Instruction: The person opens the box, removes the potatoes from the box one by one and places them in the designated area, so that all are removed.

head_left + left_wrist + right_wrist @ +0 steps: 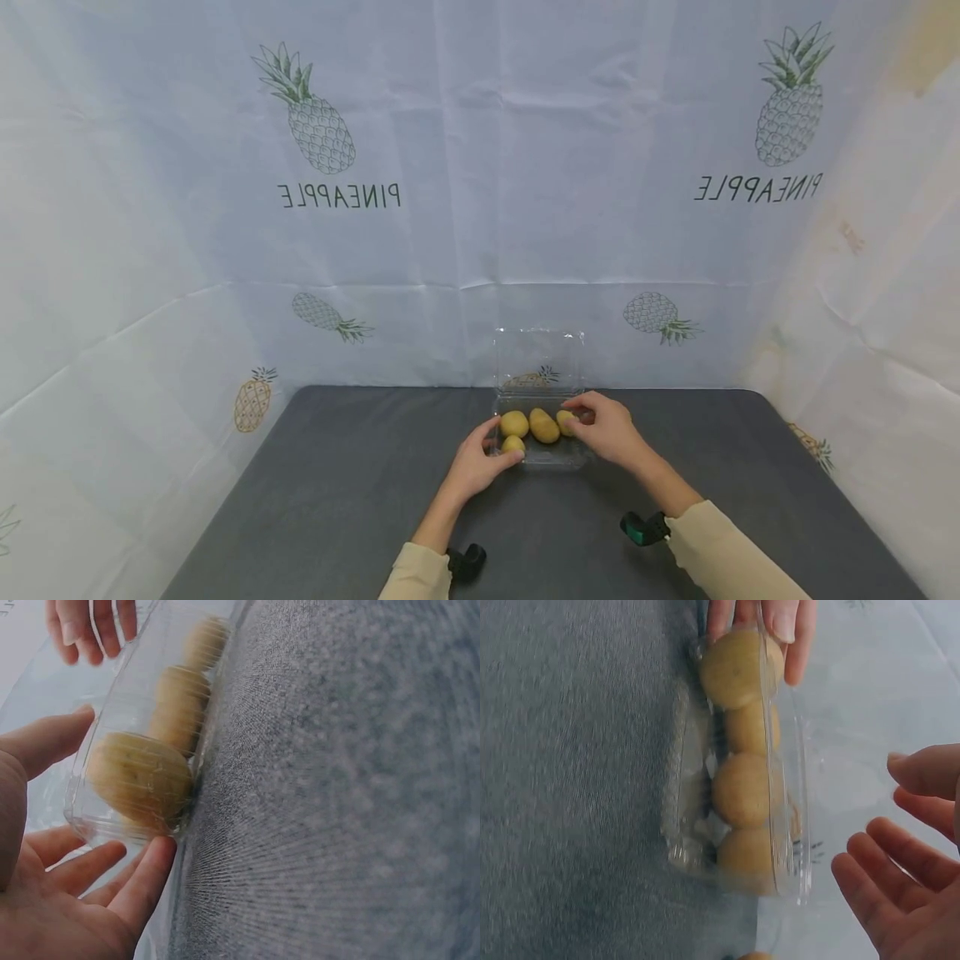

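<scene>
A clear plastic clamshell box (551, 457) has its lid (538, 350) raised at the back. Several yellow potatoes lie inside: one at the back left (514, 423), a smaller one in front of it (513, 444), an oval one in the middle (543, 426) and one at the right (567, 422). My left hand (474, 462) cups the box's front left corner, fingertips at its wall and thumb along the rim. At the right end, my right hand (606, 427) hovers by the right potato; in the right wrist view its fingers (889, 889) are spread and hold nothing.
The box stands on a dark grey table (360, 483) near its back edge. White cloth (480, 208) printed with pineapples hangs behind the table and at both sides. Black devices are strapped to the left wrist (467, 563) and right wrist (645, 528).
</scene>
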Motion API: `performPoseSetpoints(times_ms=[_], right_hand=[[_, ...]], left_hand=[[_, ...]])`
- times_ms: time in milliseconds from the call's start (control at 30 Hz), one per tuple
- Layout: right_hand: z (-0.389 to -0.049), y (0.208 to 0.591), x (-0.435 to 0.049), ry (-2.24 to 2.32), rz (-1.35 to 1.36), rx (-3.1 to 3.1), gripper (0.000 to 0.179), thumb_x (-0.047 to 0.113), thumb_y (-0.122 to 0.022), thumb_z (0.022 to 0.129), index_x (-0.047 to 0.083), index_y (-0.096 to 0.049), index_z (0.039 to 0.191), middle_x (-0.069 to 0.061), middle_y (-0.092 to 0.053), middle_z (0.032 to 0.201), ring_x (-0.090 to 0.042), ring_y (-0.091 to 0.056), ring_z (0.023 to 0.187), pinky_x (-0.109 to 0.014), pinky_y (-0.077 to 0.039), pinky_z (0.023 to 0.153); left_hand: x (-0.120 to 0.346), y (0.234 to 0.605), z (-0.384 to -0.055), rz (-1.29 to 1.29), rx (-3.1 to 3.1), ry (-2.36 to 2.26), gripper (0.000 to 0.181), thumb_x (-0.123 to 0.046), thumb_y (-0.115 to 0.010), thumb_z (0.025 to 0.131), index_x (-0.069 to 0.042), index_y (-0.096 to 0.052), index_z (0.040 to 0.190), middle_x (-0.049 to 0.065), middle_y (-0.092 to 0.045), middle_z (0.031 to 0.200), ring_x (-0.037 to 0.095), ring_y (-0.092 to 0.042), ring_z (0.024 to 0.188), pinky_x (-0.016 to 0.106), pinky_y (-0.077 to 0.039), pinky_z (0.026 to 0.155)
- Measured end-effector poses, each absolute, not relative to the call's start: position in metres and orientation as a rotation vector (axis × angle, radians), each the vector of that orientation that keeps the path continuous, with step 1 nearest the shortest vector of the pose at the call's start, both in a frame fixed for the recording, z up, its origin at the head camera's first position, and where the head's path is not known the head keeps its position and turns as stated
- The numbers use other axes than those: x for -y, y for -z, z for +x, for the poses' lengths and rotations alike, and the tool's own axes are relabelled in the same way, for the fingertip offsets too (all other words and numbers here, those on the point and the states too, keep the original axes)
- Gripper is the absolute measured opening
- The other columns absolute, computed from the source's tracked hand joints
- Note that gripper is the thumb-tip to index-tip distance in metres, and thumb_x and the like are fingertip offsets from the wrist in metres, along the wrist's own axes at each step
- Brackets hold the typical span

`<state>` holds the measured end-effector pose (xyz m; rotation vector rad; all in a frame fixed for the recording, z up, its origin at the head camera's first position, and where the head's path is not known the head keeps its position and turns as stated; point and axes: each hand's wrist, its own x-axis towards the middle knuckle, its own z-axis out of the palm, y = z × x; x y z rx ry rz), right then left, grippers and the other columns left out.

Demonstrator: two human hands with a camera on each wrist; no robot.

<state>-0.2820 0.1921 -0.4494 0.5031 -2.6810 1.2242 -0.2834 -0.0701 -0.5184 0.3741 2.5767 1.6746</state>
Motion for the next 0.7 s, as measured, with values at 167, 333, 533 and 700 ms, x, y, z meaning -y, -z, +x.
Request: performPoseSetpoints(times_ms=[167,333,533,700], right_hand=[[-0.283,0.451,-0.183,-1.295,0.579,2.671,0.026,0.010,-0.071,0.096,0.003,-0.070,0.120,-0.016,-0.064,0.119,-0.037,-0.064,0.108,-0.046,-0.057,0.088],[-0.285,0.451,-0.174,-1.362,0.619,2.676,0.029,0.010,-0.071,0.097,-0.001,-0.068,0.123,-0.021,-0.063,0.121,-0.038,-0.063,0.109,-0.045,-0.057,0.089],[-0.290,0.458,-0.166,-1.358,0.686,2.688,0.035,0.021,-0.072,0.097,0.000,-0.069,0.125,-0.015,-0.066,0.123,-0.030,-0.066,0.105,-0.046,-0.056,0.090],[-0.296,0.464,-0.160,-1.373,0.738,2.743,0.038,0.027,-0.071,0.097,0.001,-0.069,0.125,-0.016,-0.066,0.125,-0.028,-0.067,0.104,-0.044,-0.057,0.085]], left_hand=[[0.069,0.519,-0.284,0.372,-2.583,-1.666,0.079,-0.041,-0.079,0.089,-0.007,-0.046,0.153,0.020,-0.045,0.153,0.042,-0.056,0.128,0.058,-0.052,0.094],[0.071,0.518,-0.285,0.402,-2.576,-1.667,0.080,-0.041,-0.078,0.090,-0.005,-0.044,0.153,0.022,-0.044,0.153,0.044,-0.055,0.128,0.058,-0.052,0.094],[0.073,0.517,-0.285,0.431,-2.551,-1.672,0.080,-0.041,-0.077,0.092,-0.005,-0.043,0.154,0.021,-0.042,0.155,0.044,-0.053,0.130,0.057,-0.053,0.095],[0.074,0.518,-0.284,0.452,-2.544,-1.667,0.080,-0.040,-0.076,0.092,-0.004,-0.042,0.154,0.021,-0.042,0.155,0.044,-0.053,0.131,0.057,-0.053,0.095]])
